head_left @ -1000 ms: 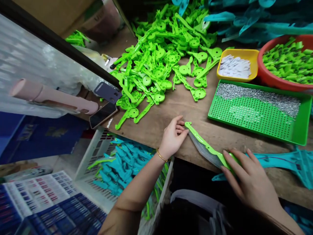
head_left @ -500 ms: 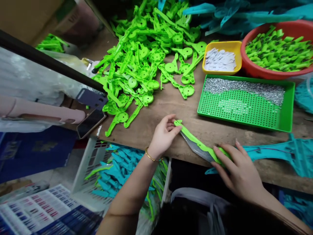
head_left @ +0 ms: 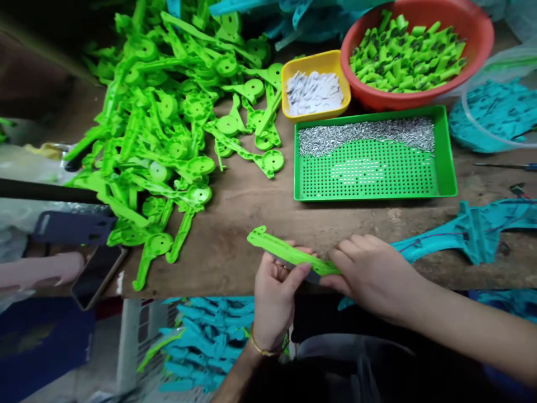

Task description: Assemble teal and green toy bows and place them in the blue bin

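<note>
Between my two hands is a long lime-green plastic part [head_left: 289,253] with a grey strip along its lower side, held above the table's front edge. My left hand [head_left: 277,296] pinches it near the middle, thumb on top and fingers underneath. Around its right end my right hand [head_left: 363,271] is closed, hiding that end. Just right of my right hand lies a teal plastic frame [head_left: 440,235] with a thin dark wire along it. Behind the part stands a green perforated tray [head_left: 447,168] holding small silvery metal pieces [head_left: 364,131].
Lime-green parts [head_left: 168,129] lie heaped at the back left. A yellow bowl [head_left: 287,106] of white pieces and a red basin [head_left: 478,33] of green pieces stand behind the tray. A phone [head_left: 98,277] lies at the left edge. Below is a crate [head_left: 130,341] with teal parts.
My left hand has slid from the part's far end to its middle. My right hand has turned and closed around the other end. The view has swung to the right.
</note>
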### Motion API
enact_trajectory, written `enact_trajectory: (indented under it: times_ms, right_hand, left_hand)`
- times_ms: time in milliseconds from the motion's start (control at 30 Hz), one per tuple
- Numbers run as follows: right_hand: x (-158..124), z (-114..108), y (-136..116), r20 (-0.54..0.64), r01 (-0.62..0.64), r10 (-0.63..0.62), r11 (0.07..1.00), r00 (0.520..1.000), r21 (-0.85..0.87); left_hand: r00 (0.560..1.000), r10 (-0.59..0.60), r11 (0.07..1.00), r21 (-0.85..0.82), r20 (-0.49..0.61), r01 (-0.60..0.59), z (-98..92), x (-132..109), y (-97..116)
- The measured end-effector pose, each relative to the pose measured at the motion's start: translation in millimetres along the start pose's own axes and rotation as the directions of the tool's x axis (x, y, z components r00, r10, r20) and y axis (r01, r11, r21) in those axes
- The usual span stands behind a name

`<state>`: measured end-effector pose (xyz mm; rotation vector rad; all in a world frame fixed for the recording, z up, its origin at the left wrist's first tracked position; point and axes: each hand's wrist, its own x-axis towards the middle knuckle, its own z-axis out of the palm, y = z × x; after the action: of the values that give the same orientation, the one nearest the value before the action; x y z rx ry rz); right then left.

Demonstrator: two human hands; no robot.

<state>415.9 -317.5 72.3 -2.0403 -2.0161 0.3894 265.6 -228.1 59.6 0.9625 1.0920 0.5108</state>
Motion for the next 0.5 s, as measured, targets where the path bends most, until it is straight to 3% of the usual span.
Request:
enact_trajectory:
  times_ms: [200, 500]
  right_hand:
    - [21, 7, 0, 0.013, 0.112, -0.113, 0.991, 0.993, 0.077]
    - [24, 3, 0, -0.007, 0.125, -0.125, 0.989, 0.992, 0.084]
  left_hand:
    - [1.000, -0.019, 0.998, -0.060, -0.011, 0.019, 0.4, -2, 7]
    - [0.995, -0.094, 0.978, -0.190, -0.022, 0.088, -1.4, 1, 4]
